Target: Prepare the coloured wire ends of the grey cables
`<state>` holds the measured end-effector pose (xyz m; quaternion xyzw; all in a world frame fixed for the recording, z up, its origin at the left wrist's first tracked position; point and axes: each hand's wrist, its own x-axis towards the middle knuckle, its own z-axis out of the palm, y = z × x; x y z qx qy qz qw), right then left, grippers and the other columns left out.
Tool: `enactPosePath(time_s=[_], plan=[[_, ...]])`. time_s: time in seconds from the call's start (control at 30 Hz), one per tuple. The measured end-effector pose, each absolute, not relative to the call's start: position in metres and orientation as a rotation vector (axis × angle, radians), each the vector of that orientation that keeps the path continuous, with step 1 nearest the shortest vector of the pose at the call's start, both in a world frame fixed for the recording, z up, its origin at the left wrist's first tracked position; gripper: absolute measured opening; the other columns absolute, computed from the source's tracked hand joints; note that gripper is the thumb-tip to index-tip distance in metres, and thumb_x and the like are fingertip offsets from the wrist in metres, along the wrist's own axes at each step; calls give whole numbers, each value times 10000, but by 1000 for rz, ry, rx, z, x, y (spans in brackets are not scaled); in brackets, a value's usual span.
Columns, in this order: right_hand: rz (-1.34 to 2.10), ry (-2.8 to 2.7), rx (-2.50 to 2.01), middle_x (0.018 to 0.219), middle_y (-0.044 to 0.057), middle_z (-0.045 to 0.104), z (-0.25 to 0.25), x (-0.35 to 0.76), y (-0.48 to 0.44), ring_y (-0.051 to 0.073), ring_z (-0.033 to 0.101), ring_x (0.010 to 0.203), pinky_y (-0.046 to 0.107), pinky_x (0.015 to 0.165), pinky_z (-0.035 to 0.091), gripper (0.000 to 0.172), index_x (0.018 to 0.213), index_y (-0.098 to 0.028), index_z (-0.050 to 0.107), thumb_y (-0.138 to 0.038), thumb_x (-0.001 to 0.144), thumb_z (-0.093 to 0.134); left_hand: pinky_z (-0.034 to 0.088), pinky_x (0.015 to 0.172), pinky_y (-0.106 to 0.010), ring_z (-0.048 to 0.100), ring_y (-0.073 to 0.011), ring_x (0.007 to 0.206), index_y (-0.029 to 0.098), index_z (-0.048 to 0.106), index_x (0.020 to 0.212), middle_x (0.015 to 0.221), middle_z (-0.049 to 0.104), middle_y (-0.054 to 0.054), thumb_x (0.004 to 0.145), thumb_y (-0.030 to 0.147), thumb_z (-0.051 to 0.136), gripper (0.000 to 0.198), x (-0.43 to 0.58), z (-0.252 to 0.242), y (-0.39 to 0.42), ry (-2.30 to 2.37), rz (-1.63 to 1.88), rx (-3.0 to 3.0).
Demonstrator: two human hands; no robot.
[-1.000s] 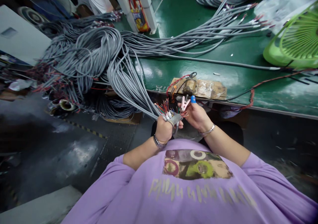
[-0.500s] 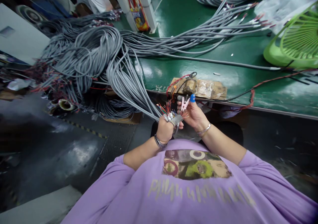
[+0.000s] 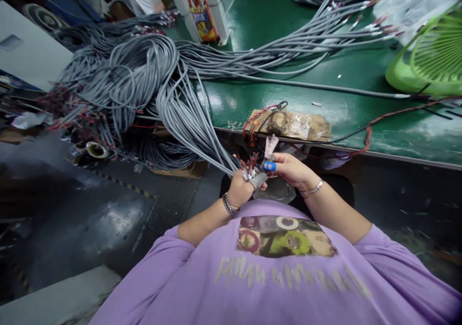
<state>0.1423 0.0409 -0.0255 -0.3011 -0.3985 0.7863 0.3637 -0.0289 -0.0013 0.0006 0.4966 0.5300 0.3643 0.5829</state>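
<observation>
A bundle of grey cables runs down into my left hand, which is closed around it close to the ends. Stripped coloured wires, mostly red and orange with some white, fan out above that fist. A grey cover wraps my left thumb. Beside the wire ends, my right hand is pinched, with blue tape around its thumb. A pale pink clip sticks up from between those fingertips; its lower end is hidden by them.
A wooden block with red and black leads lies at the edge of the green table. Coiled grey cables cover the left side. A green fan stands right, by a clear plastic bag.
My right hand has turned over and its thumb has come down to the wire ends. The pink clip now points up above the fingers. My left hand keeps its grip on the cables.
</observation>
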Motion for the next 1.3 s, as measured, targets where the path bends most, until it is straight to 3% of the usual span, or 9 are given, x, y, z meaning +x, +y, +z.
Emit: enactPosePath(time_s=[0.23,0.47,0.67,0.9,1.1,1.3], plan=[[1907,-1094,-887,606,-10,652,-24,137,35,74,516,499,197,475,411,371,719,-150,693,-463,603,853,486,491,-227,619,-140,479,123,648,608,547,669,-56,603,328,814,264,-31,7,8,1180,523,1151],[1985,-906,-934,736,26,666,-36,150,31,103,587,592,256,559,528,461,819,-152,688,-508,579,857,405,422,-189,667,-162,539,130,641,710,617,700,-65,680,407,759,303,-33,-9,6,1274,860,1049],[1702,-898,-911,616,-25,626,-32,129,18,77,508,506,220,495,399,336,747,-169,659,-411,620,855,406,435,-198,657,-156,531,133,648,708,615,699,-65,692,419,748,303,-33,-11,7,1240,907,1044],[1818,-994,-793,511,-25,607,-24,115,18,130,542,449,260,481,365,294,766,-201,569,-437,767,745,408,436,-209,636,-148,494,126,673,689,585,692,-66,686,395,752,281,-37,-11,6,1188,811,1069],[1747,-750,-895,606,-37,572,-32,119,26,62,463,507,217,500,381,339,700,-167,602,-385,620,848,381,403,-195,645,-148,488,131,652,665,558,676,-44,668,387,744,272,-34,-7,4,1215,1025,903],[1871,-693,-956,663,-23,593,-30,127,25,73,492,541,219,501,426,331,749,-165,621,-397,631,826,375,409,-192,649,-148,497,134,643,696,575,679,-41,642,421,756,314,-32,-8,3,1264,1058,858]])
